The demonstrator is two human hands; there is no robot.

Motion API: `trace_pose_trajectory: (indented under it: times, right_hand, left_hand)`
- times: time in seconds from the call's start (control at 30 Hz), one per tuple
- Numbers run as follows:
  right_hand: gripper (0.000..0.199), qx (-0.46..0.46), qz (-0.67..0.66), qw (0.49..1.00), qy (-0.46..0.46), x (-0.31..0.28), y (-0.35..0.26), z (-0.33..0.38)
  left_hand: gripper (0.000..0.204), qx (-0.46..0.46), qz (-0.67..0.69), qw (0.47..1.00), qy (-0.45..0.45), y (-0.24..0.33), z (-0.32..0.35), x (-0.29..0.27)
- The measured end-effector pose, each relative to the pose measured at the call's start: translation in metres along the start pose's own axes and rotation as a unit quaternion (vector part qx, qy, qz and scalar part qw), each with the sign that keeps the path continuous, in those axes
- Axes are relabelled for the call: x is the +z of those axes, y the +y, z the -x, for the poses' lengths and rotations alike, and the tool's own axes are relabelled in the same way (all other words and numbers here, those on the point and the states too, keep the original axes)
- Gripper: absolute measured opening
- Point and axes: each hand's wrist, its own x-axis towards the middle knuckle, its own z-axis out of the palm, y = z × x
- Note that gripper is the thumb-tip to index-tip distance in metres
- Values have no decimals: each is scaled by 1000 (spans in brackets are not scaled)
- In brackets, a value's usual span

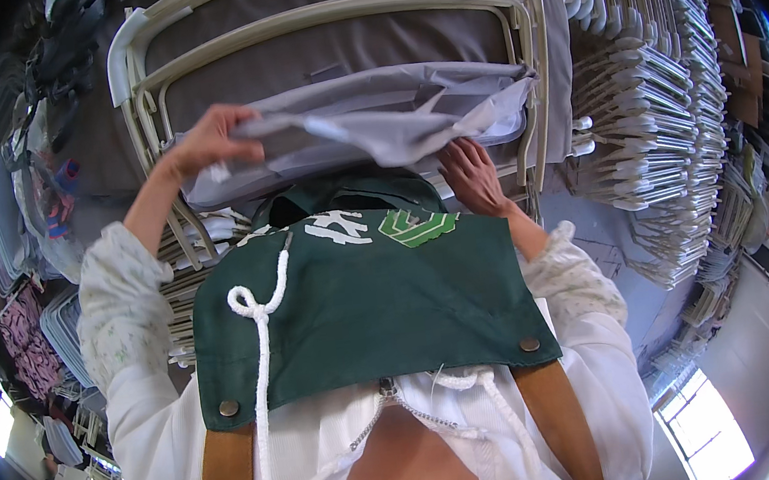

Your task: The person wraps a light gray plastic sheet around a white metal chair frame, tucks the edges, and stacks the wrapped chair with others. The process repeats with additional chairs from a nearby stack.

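A loose sheet of thin grey fabric (363,131) lies rumpled in front of me, its near edge lifted and blurred. My left hand (217,141) is closed on the left end of this fabric, thumb below and fingers above. My right hand (472,173) rests at the fabric's near right edge, fingers stretched out and holding nothing I can see. Beneath and beyond the fabric is a cream tubular metal frame (330,14) with rounded corners and pale plastic sleeves. Dark grey cloth (325,52) shows between its bars.
Tall stacks of cream folding frames (636,116) stand at the right. Clear plastic bags (43,198) hang at the left, near patterned pink cloth (24,338). More flat frames (185,305) are stacked below my left forearm. My green apron (363,299) reaches the work's near edge.
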Motion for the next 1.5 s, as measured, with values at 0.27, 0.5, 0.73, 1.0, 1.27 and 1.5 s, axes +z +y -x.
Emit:
trace_pose_trajectory:
  times: [0.27, 0.5, 0.73, 1.0, 1.27, 1.5]
  right_hand:
    - [39, 28, 49, 997, 58, 36, 43, -30]
    - [20, -12, -112, 993, -18, -122, 38, -170]
    - [14, -12, -54, 997, -62, -52, 92, -173]
    - [13, -62, -127, 987, 70, -121, 57, -215]
    - [44, 94, -378, 843, -371, -48, 46, -348]
    - [52, 52, -368, 721, -584, -17, 12, -403]
  left_hand:
    - [15, -24, -25, 994, 105, 6, -38, -32]
    - [11, 118, -533, 763, 346, -4, -53, -65]
    - [10, 205, -546, 744, 325, -8, -75, -62]
    - [16, 300, -462, 791, 268, 17, -51, -72]
    - [12, 333, -555, 707, 284, 26, -28, -41]
    - [20, 331, -508, 702, 375, 26, -22, -34]
